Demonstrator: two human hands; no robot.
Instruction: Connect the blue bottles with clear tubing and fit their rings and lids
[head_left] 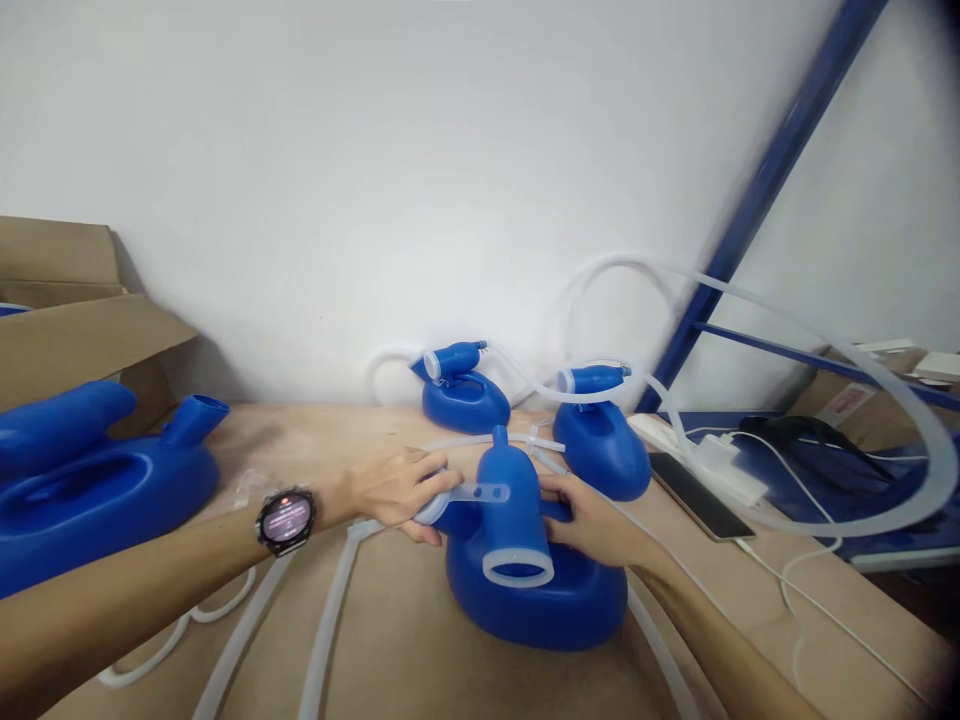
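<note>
A blue plastic container (536, 595) lies on the tabletop in front of me, with a blue funnel piece (511, 510) ending in a whitish ring (518, 566) on top of it. My left hand (397, 488), a dark watch (286, 520) on its wrist, is closed on a cap with a translucent strap (471, 494) at the container's left spout. My right hand (592, 518) grips the funnel's right side.
Two more blue containers (465, 400) (602, 448) stand by the white wall with clear tubing (885, 400) looping right. Another large blue container (90, 470) lies at left before a cardboard box (67, 320). A phone (694, 495) and white charger (724, 465) lie right. Tubes (330, 620) cross the table.
</note>
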